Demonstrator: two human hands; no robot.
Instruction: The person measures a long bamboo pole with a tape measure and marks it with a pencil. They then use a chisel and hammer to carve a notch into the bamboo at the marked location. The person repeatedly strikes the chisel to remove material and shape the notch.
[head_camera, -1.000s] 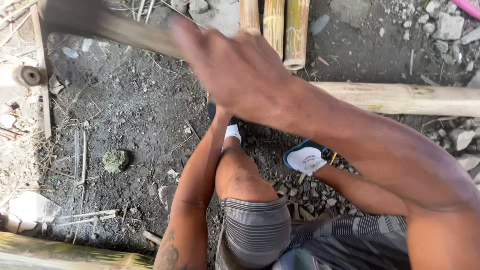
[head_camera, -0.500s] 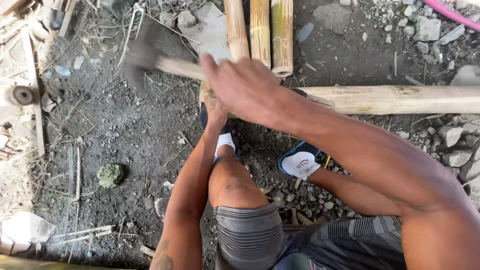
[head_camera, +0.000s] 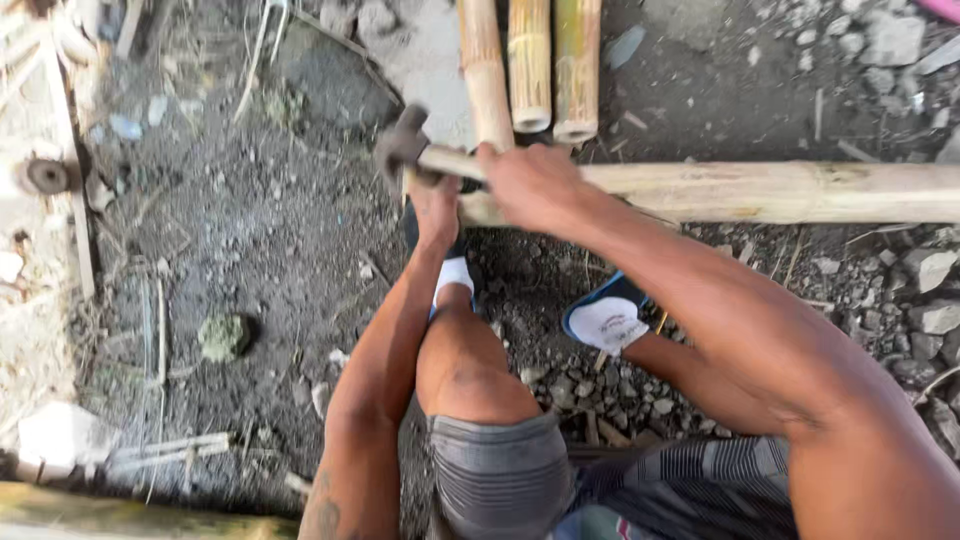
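Crouching over dark gravel ground (head_camera: 250, 260), we clench our right hand (head_camera: 535, 185) around the hammer (head_camera: 405, 150) handle, head-heavy at eleven o'clock. Our left hand (head_camera: 437, 205) grips the stiff, hard bamboo pole (head_camera: 780, 192) at its near end. Three bamboo stalks (head_camera: 530, 65) lie beyond at twelve.

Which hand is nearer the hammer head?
Left. The left hand sits right under the hammer head, at the end of the bamboo pole. The right hand grips the handle farther back.
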